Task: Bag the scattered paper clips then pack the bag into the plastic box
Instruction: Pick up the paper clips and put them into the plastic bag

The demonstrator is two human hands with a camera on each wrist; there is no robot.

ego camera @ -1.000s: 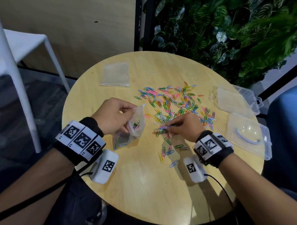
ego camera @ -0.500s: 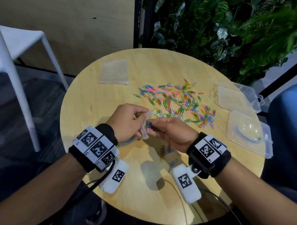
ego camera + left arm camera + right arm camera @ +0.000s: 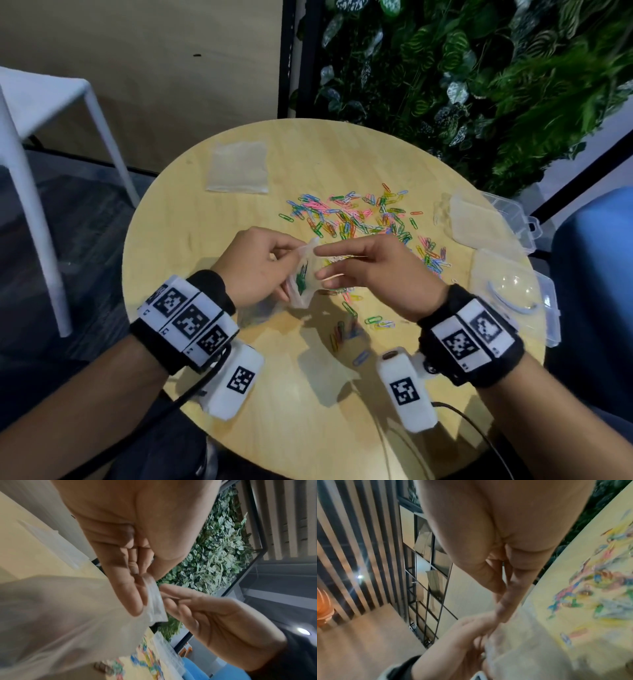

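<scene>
At the centre of my head view stands the round wooden desk (image 3: 239, 445), the largest item on record. Behind its far right edge I note a wall of green foliage (image 3: 479, 85), and to the far left a white chair (image 3: 41, 102). On the right side of the desk lie two clear plastic boxes: the nearer one (image 3: 513, 294) with a curved handle visible through its lid, the farther one (image 3: 493, 222) open. A flat spare bag (image 3: 238, 168) rests at the far left of the desk, well apart from everything else.

Across the middle of the desk the coloured paper clips (image 3: 359, 219) lie scattered, with a smaller group (image 3: 352, 325) nearer the person, below the hands.

Above the desk, between the two hands, I see the clear bag (image 3: 305, 274) held up off the surface. A few clips, green among them, show inside it. The left hand (image 3: 253, 267) pinches the bag's upper edge between thumb and fingers; the left wrist view confirms this pinch at the strip along the mouth. The right hand (image 3: 373, 270) has its fingers extended toward the bag's mouth, index fingertip touching the top corner. It is relaxed and straight, gripping nothing that I can make out. The right wrist view is blurred and adds only that both hands meet at the bag.
</scene>
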